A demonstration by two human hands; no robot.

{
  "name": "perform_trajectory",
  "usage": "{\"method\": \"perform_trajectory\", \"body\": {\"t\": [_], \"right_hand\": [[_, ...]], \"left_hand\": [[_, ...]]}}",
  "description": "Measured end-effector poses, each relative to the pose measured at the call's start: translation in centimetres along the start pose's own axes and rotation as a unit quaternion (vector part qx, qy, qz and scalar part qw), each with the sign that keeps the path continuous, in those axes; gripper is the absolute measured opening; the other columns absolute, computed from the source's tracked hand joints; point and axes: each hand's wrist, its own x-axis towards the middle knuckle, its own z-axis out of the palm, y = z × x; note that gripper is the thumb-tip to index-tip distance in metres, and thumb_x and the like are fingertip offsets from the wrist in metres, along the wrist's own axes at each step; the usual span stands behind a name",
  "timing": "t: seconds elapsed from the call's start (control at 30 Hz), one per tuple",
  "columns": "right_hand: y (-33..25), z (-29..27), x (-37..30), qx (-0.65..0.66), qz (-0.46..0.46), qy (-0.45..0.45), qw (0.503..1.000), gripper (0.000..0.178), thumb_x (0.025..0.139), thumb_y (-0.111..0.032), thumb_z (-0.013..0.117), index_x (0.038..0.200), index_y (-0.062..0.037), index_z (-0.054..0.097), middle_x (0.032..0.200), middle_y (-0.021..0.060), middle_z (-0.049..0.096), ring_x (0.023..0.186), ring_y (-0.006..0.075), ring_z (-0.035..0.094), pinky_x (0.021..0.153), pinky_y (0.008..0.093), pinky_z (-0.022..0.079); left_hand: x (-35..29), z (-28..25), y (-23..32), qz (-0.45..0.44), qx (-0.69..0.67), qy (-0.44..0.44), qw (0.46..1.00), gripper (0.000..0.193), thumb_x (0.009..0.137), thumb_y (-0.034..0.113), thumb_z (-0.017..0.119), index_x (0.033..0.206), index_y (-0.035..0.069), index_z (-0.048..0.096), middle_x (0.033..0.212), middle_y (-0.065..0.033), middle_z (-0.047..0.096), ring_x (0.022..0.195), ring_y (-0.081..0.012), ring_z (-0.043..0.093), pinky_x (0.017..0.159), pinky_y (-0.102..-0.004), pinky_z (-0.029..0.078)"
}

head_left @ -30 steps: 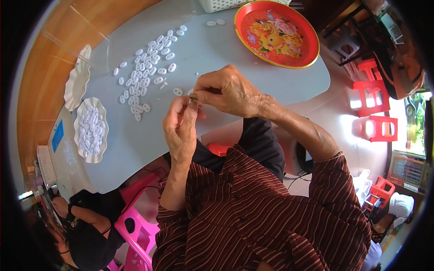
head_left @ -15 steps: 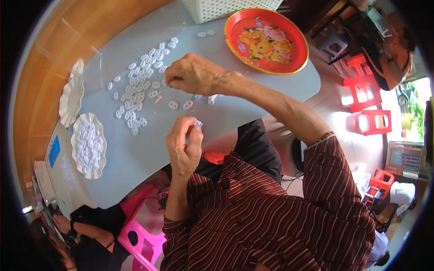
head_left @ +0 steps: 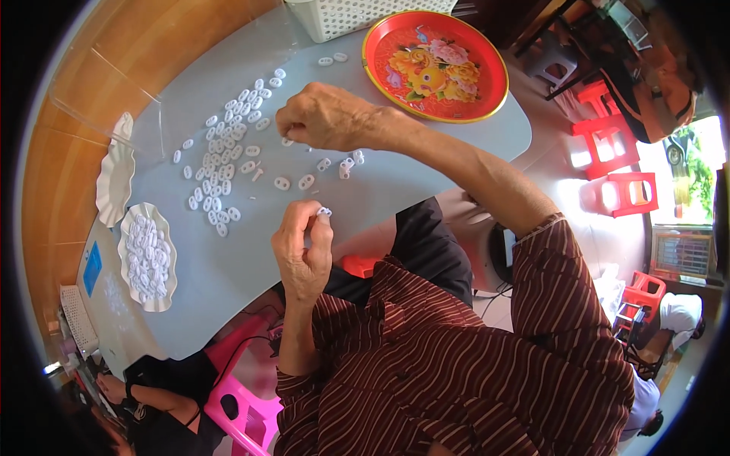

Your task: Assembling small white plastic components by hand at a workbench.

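My left hand (head_left: 304, 254) is closed near the table's front edge. It pinches a small white oval piece (head_left: 325, 212) between thumb and forefinger. Further out, my right hand (head_left: 327, 118) reaches over the table with its fingers curled together, and whatever is in them is hidden. One white oval piece (head_left: 287, 142) shows just under its fingertips. To its left spreads a loose heap of white two-holed oval pieces (head_left: 220, 157). A small white T-shaped piece (head_left: 258, 175) lies by the heap. Several more white pieces (head_left: 346, 168) sit below my right forearm.
A scalloped white dish (head_left: 172, 262) full of white pieces stands at the left, with another scalloped dish (head_left: 115, 171) behind it. A red flowered round tray (head_left: 494, 83) and a white perforated basket (head_left: 334, 24) stand at the back. Another person's arm (head_left: 163, 399) is at the lower left.
My right hand has shifted slightly away from me, uncovering several white pieces below the forearm. The left hand keeps its pinch. The whole view has shifted a little.
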Motion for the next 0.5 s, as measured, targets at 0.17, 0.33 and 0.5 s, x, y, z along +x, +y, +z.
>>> {"method": "perform_trajectory", "body": {"t": [0.17,0.33,0.5], "right_hand": [[-0.6,-0.6,-0.5,0.015,-0.019,-0.001,1.000,0.007,0.077,-0.005,0.057,0.078,-0.0014,0.063,0.068,0.0132,0.062,0.064,0.0303,0.061,0.063,0.0385,0.049],[-2.0,0.8,-1.0,0.033,-0.017,-0.046,0.998,0.008,0.078,-0.007,0.057,0.076,-0.0013,0.063,0.072,0.0116,0.063,0.070,0.0295,0.061,0.065,0.0385,0.049],[-2.3,1.0,-0.9,0.024,0.017,-0.068,0.997,0.010,0.079,-0.009,0.056,0.076,-0.0020,0.063,0.072,0.0122,0.062,0.069,0.0305,0.061,0.065,0.0395,0.049]], "left_hand": [[-0.6,-0.5,-0.2,-0.030,0.017,0.013,0.999,0.006,0.081,-0.002,0.053,0.086,-0.002,0.053,0.075,-0.0098,0.054,0.060,-0.0169,0.050,0.056,-0.0282,0.042],[-0.3,0.1,-0.4,-0.008,0.021,0.010,1.000,0.006,0.081,0.000,0.054,0.087,-0.002,0.054,0.076,-0.0102,0.055,0.060,-0.0179,0.050,0.056,-0.0288,0.043],[-0.2,0.0,-0.2,0.001,0.026,0.003,1.000,0.005,0.082,0.000,0.053,0.087,-0.002,0.054,0.075,-0.0101,0.054,0.059,-0.0178,0.051,0.054,-0.0296,0.043]]}}
